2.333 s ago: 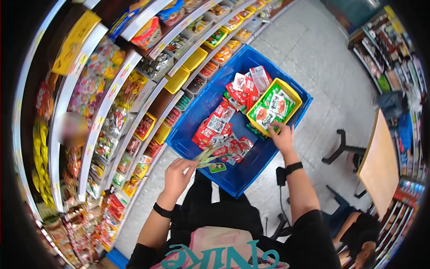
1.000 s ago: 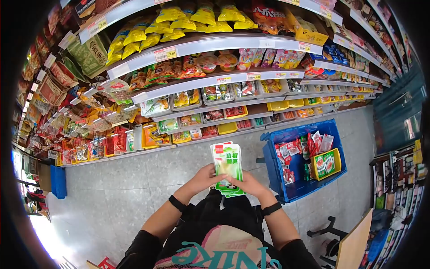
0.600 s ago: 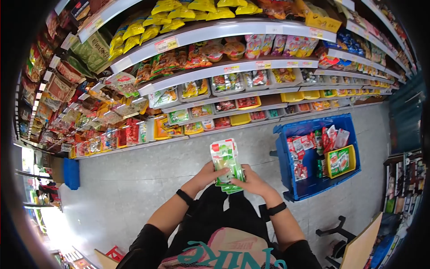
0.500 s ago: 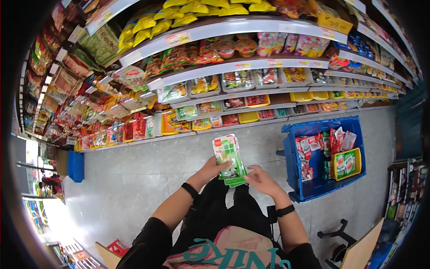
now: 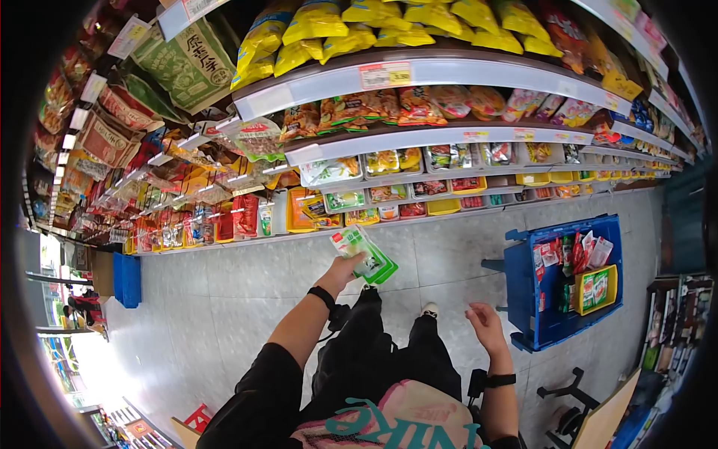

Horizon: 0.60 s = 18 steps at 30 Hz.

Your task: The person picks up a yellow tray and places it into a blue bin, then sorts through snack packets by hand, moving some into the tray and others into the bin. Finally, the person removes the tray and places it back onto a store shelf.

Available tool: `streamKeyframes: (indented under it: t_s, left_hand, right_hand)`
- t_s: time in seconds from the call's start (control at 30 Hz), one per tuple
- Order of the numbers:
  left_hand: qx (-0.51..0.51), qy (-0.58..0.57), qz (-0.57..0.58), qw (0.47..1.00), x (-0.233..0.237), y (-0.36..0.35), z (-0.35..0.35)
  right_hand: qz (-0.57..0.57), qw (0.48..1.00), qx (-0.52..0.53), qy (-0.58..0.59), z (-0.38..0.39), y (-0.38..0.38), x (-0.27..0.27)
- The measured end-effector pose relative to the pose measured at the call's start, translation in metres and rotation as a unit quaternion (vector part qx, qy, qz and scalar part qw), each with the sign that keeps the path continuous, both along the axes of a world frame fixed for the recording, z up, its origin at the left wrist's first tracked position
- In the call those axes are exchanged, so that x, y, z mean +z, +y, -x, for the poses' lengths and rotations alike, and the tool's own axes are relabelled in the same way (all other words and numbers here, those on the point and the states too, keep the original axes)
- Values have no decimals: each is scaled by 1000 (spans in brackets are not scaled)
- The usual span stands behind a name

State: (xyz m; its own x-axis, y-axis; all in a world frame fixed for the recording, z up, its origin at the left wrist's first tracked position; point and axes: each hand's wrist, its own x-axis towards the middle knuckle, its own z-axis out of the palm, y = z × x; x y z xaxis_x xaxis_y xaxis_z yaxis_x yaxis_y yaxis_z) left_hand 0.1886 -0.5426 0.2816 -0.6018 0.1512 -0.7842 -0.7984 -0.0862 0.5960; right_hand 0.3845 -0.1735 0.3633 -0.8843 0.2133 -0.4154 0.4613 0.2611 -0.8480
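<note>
Most of the view is taken up by the shelves (image 5: 434, 72), on which bags, packets and small trays of snacks are laid out in rows, with yellow bags (image 5: 374, 37) lined up along an upper level. Below them, the grey floor (image 5: 224, 307) is partly covered by the person's black trousers (image 5: 348, 352). To the right, a blue crate (image 5: 521, 299) is seen, in which loose red and white packets (image 5: 594, 253) are piled beside a yellow tray (image 5: 578, 295), itself filled with green and white packets. The right hand (image 5: 488, 327) is held near the crate's left side, its fingers loosely curled and nothing gripped. By the left hand (image 5: 344, 271), a few green pouches (image 5: 374, 260) are gripped in a slightly fanned stack, held above the floor in front of the shelves, well apart from the crate. A black band (image 5: 321, 298) is worn on the left wrist.
</note>
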Motion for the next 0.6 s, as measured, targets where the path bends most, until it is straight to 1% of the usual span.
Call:
streamKeyframes:
  t_s: [0.07,0.1,0.13,0.17,0.2,0.23,0.3,0.33,0.4,0.43,0.47,0.53,0.57,0.6]
  left_hand:
    - [26,-63,56,996,-27,-18,27]
    - [56,-57,34,996,-42,-26,39]
    - [45,-59,35,997,-57,-33,51]
    - [84,-65,14,994,-70,-39,64]
    - [121,-71,-5,990,-82,-44,76]
    - [104,-72,2,992,-94,-47,87]
    - [218,-67,-39,973,-113,-50,109]
    - [198,-68,-28,977,-121,-52,120]
    - [284,-64,-56,955,-137,-49,137]
    - [302,-61,-42,950,-149,-45,147]
    - [292,-68,-42,953,-160,-44,153]
    - [318,-14,-107,942,-174,-42,165]
    - [319,-115,-108,935,-166,-38,177]
    - [317,-122,-105,935,-159,-30,179]
  right_hand:
    - [7,999,-27,-22,5,-23,-2]
    - [9,999,-32,-24,5,-35,-6]
    - [11,999,-40,-26,7,-46,-10]
    - [-11,998,-39,-44,12,-60,-1]
    - [-7,997,-55,-46,14,-68,3]
    - [-8,997,-60,-41,14,-78,3]
    - [-9,996,-80,-41,8,-94,-1]
    - [-7,992,-111,-65,7,-103,5]
    - [-10,986,-144,-81,-6,-113,-3]
    - [-13,984,-152,-90,-15,-116,-6]
    - [-15,982,-163,-95,-23,-119,-8]
    - [-48,975,-171,-134,-36,-122,-8]
    - [-49,972,-183,-137,-41,-124,-8]
    - [-50,971,-186,-144,-44,-124,-7]
